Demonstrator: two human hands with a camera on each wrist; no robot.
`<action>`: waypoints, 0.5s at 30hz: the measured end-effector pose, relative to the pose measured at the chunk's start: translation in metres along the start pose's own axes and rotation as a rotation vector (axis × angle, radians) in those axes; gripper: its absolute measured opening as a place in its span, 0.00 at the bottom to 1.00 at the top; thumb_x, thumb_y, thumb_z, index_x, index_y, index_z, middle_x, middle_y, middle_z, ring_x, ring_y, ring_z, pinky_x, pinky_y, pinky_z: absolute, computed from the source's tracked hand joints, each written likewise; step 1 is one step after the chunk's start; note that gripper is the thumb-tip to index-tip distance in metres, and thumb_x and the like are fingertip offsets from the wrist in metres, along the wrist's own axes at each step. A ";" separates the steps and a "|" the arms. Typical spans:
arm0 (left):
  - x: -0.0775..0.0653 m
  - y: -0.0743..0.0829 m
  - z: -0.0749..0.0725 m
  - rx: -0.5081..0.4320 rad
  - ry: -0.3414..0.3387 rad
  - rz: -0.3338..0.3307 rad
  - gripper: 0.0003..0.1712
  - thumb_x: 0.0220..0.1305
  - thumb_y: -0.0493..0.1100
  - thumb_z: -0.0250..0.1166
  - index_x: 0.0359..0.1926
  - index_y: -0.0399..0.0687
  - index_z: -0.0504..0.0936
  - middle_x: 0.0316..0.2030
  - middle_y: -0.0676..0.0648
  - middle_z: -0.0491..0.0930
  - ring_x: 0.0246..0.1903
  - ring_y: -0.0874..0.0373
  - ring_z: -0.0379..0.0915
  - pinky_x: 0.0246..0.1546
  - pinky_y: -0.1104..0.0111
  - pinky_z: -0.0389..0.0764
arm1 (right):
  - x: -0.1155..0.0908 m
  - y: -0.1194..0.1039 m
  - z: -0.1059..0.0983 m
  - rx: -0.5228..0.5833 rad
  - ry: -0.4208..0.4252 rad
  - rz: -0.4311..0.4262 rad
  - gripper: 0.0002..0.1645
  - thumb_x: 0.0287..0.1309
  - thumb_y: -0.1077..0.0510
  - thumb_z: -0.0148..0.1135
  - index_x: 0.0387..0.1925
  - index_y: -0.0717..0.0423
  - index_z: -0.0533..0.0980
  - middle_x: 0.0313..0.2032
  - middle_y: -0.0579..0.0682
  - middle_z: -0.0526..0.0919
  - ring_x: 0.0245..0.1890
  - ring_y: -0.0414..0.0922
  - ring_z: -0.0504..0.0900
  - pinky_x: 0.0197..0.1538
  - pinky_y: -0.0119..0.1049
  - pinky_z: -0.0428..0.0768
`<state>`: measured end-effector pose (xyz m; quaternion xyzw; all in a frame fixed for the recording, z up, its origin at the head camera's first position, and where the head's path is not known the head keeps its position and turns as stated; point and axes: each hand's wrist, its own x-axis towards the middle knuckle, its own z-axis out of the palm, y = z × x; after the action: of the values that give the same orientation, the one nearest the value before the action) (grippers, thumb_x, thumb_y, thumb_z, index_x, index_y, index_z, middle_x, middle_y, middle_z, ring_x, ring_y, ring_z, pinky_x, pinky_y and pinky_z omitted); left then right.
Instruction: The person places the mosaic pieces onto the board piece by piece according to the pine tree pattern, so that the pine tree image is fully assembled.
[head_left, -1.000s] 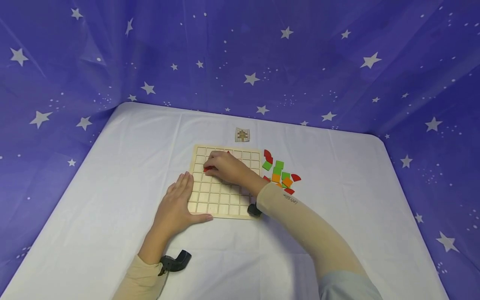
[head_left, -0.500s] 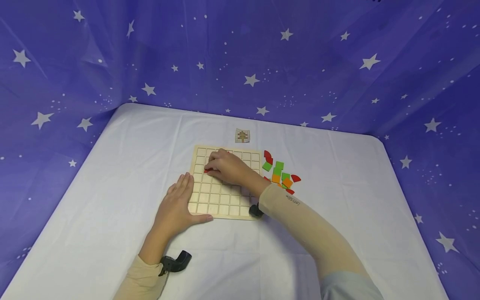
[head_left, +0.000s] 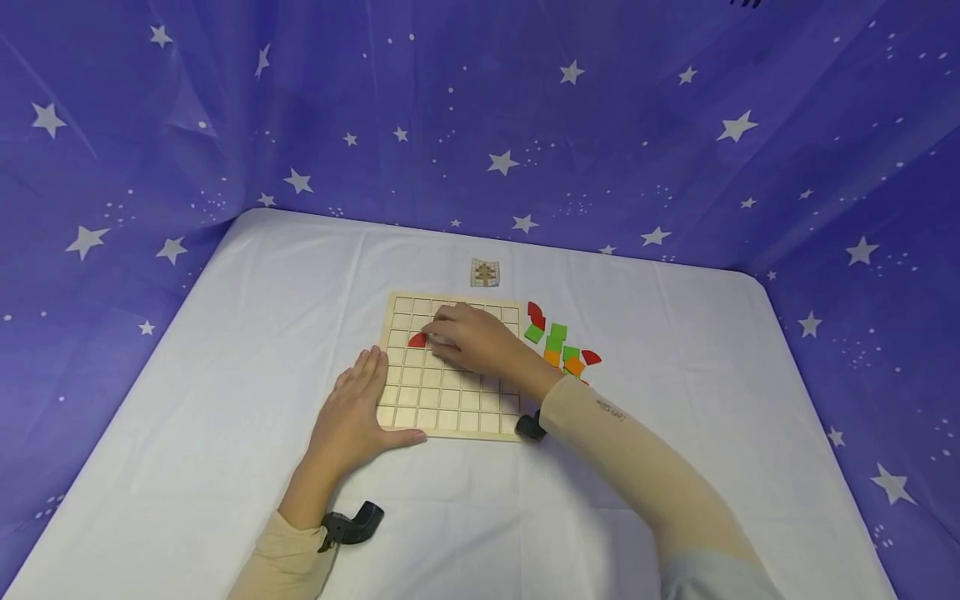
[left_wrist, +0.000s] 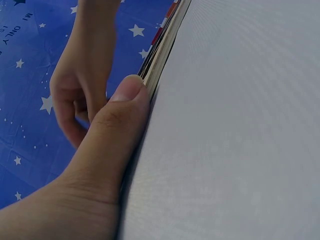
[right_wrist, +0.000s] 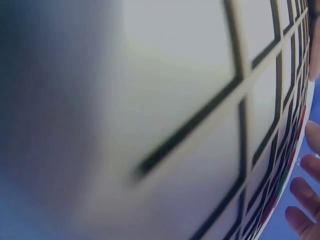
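A square wooden board point(head_left: 420, 397) with a grid of cells lies on a worktop point(head_left: 180, 433) covered in white cloth. A red quarter-round piece point(head_left: 417, 341) sits on it, in the second column from the left and the third row from the far edge; whether it lies fully flat is too small to tell.

The right hand point(head_left: 474, 338) is just to the right of this piece, with loosely bent fingers and a gap before the thumb, apparently holding nothing. It reaches over the board from the right, hiding several cells. The left hand point(head_left: 352, 408) is spread wide at the near left corner, fingers straight along the left edge, thumb touching the near edge.

Close to the board's right side is a loose scatter: green squares point(head_left: 558, 332), orange pieces point(head_left: 574, 366) and red pieces point(head_left: 591, 357), some overlapping. The right sleeve point(head_left: 630, 450) covers part of the scatter's near end. Beyond the far edge lies a small card point(head_left: 484, 272) with a tree picture. A black wrist camera point(head_left: 530, 427) is by the near right corner. Behind stands a blue star-patterned curtain point(head_left: 450, 192).
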<state>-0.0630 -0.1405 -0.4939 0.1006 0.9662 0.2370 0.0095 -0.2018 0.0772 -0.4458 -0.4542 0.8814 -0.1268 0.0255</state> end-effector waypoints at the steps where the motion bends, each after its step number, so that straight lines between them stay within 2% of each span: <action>1: 0.000 0.000 0.000 0.000 0.001 -0.001 0.81 0.37 0.87 0.62 0.78 0.37 0.46 0.79 0.39 0.44 0.79 0.44 0.38 0.78 0.51 0.48 | -0.005 0.002 -0.002 -0.003 0.006 0.013 0.19 0.66 0.50 0.63 0.56 0.45 0.80 0.50 0.42 0.82 0.49 0.41 0.79 0.56 0.35 0.79; 6: 0.000 0.002 0.000 -0.011 -0.007 -0.015 0.81 0.36 0.87 0.63 0.78 0.37 0.46 0.79 0.39 0.44 0.79 0.44 0.38 0.78 0.51 0.47 | -0.035 0.016 -0.012 -0.037 0.029 0.121 0.21 0.65 0.46 0.63 0.58 0.45 0.79 0.50 0.43 0.82 0.45 0.43 0.76 0.48 0.38 0.79; 15: 0.000 0.001 0.001 -0.015 -0.003 -0.017 0.82 0.35 0.84 0.67 0.78 0.37 0.45 0.79 0.39 0.43 0.79 0.44 0.37 0.78 0.50 0.47 | -0.100 0.059 -0.034 -0.051 0.037 0.372 0.30 0.63 0.44 0.65 0.63 0.51 0.76 0.55 0.51 0.80 0.53 0.52 0.77 0.58 0.50 0.79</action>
<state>-0.0631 -0.1387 -0.4945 0.0926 0.9652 0.2441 0.0138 -0.1954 0.1975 -0.4346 -0.2814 0.9535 -0.1061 0.0207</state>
